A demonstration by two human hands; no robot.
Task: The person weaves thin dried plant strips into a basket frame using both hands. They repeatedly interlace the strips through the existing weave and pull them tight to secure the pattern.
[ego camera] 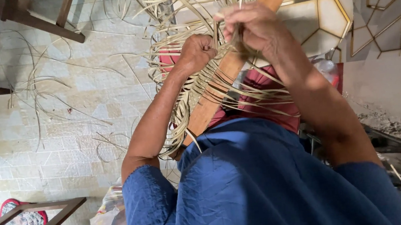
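Lying across the lap on a long wooden board (234,59), the pale half-woven mat of thin cane strips (193,86) looks light, springy, easily kinked; left hand (197,52) fists strips, right hand (251,28) pinches strands.

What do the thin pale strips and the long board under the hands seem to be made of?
The strips look like split bamboo or cane: pale, flat, thin, matte and springy, though the plant cannot be told. The board looks like smooth orange-brown wood with faint straight grain. The left hand and right hand grip the strips.
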